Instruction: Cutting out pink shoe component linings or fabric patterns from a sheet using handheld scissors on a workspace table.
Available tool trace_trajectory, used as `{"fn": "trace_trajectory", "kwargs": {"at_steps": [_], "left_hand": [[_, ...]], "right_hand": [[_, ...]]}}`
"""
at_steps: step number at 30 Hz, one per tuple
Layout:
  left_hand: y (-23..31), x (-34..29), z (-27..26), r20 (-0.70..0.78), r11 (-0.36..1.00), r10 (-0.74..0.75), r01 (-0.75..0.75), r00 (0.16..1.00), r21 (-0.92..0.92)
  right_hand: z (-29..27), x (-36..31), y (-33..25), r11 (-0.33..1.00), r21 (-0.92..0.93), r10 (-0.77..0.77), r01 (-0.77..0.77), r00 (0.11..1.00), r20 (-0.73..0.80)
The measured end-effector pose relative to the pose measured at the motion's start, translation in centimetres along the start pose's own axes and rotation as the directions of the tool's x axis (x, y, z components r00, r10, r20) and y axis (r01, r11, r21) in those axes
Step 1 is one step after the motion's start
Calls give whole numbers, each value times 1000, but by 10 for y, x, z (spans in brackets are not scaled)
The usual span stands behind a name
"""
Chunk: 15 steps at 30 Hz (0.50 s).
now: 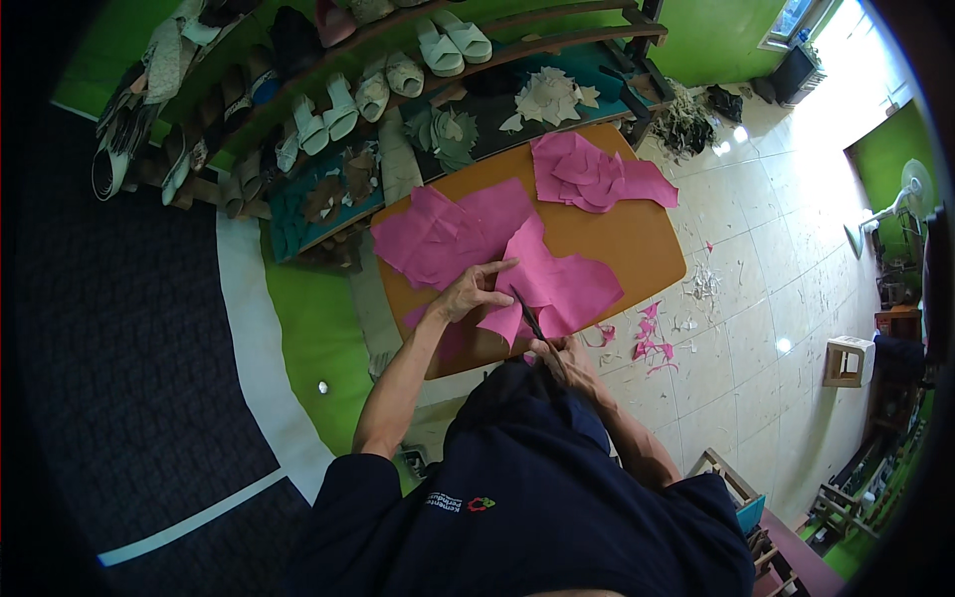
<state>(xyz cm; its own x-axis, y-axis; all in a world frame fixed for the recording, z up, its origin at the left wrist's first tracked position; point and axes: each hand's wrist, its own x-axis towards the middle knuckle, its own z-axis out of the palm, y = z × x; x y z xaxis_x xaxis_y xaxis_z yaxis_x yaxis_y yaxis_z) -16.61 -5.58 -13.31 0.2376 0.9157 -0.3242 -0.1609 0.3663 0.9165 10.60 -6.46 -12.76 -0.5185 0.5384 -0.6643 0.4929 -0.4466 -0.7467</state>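
Observation:
A pink sheet (pixel 569 289) of leather-like or cloth material lies at the near side of the orange table (pixel 637 239). My left hand (pixel 476 292) pinches its left part between thumb and fingers. My right hand (pixel 565 360) grips dark scissors (pixel 529 316), whose blades reach into the sheet close to my left fingertips. The handles are mostly hidden by my fingers. Beyond my left hand spreads a pile of pink sheets (pixel 438 234). At the table's far right sits a stack of cut pink pieces (pixel 577 171).
Pink scraps (pixel 652 343) and pale trimmings (pixel 702 284) litter the tiled floor to the right. Behind the table, a rack holds several pairs of sandals (pixel 453 45), with green cut pieces (pixel 443 136) and cream pieces (pixel 550 97) below. A small stool (pixel 849 361) and a fan (pixel 907 199) stand farther right.

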Motion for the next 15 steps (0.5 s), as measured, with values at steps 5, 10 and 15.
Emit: {"fn": "trace_trajectory", "kwargs": {"at_steps": [5, 10, 15], "left_hand": [[-4, 5, -2, 50, 999, 35, -37, 998, 24], [0, 4, 2, 75, 991, 17, -7, 997, -132], [-1, 3, -3, 75, 989, 36, -24, 997, -146]], "right_hand": [[-2, 2, -6, 998, -58, -24, 25, 1000, 10], [-2, 2, -28, 999, -49, -15, 16, 1000, 14], [3, 21, -17, 997, -62, -46, 46, 999, 14]]}}
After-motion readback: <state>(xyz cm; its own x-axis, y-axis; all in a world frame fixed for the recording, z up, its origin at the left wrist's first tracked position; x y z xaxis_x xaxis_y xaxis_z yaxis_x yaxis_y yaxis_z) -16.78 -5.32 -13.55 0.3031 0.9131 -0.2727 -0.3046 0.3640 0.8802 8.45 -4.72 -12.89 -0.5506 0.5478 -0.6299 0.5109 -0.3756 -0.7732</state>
